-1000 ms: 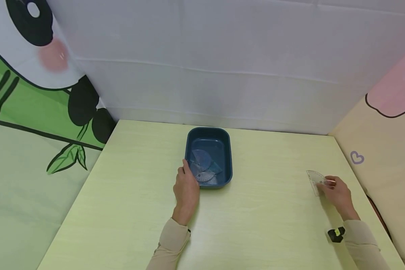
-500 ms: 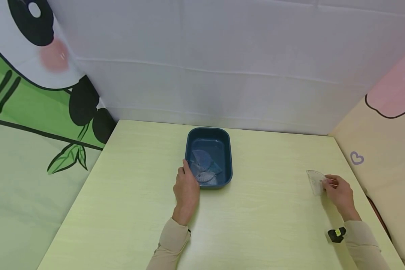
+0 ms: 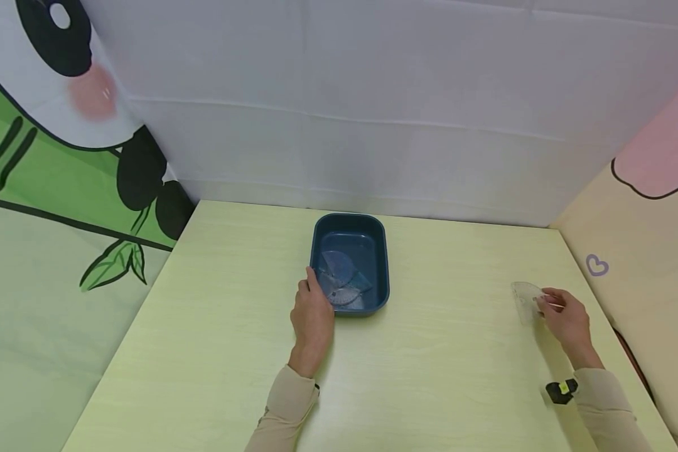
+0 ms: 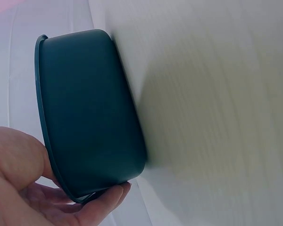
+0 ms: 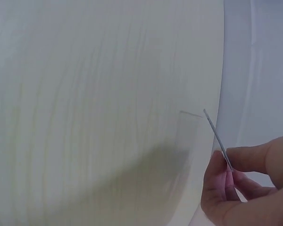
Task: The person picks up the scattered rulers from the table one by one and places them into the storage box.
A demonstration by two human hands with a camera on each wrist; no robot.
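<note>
A dark blue plastic basin (image 3: 378, 263) stands on the table, left of the middle in the head view. My left hand (image 3: 312, 321) grips its near left corner; in the left wrist view, fingers curl round the rim of the basin (image 4: 89, 108). Clear plastic pieces lie inside, among them a protractor-like piece (image 3: 343, 295) and a bluish, apparently triangular piece (image 3: 362, 281). At the right, my right hand (image 3: 567, 323) pinches a clear protractor (image 3: 523, 302) between thumb and fingers. Seen edge-on in the right wrist view, the protractor (image 5: 217, 137) is tilted and raised off the table.
The pale wooden table (image 3: 441, 364) spreads between both hands. A white cloth wall (image 3: 373, 150) closes off the back. Printed cloth stands along the left and right sides. A black and yellow wrist device (image 3: 562, 390) sits by the right cuff.
My right hand has tilted the protractor slightly and shifted it a little up in the head view. The left hand and the basin stay in place.
</note>
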